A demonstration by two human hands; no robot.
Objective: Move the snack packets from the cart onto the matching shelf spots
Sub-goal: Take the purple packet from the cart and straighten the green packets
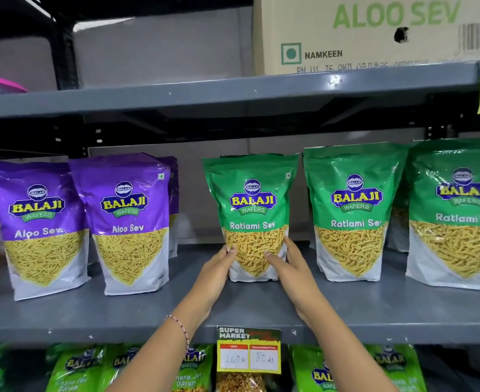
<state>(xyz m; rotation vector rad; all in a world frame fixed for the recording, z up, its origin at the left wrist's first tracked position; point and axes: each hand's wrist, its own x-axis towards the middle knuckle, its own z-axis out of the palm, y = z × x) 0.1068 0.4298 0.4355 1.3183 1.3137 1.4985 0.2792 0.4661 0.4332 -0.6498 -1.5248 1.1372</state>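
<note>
A green Ratlami Sev packet stands upright in the middle of the grey shelf. My left hand grips its lower left edge and my right hand grips its lower right edge. Two more green Ratlami Sev packets stand to its right. Purple Aloo Sev packets stand to its left, with another partly hidden behind them. The cart is out of view.
An Aloo Sev cardboard box sits on the upper shelf. A yellow price tag hangs on the shelf's front edge. Green packets fill the shelf below. Gaps lie on either side of the held packet.
</note>
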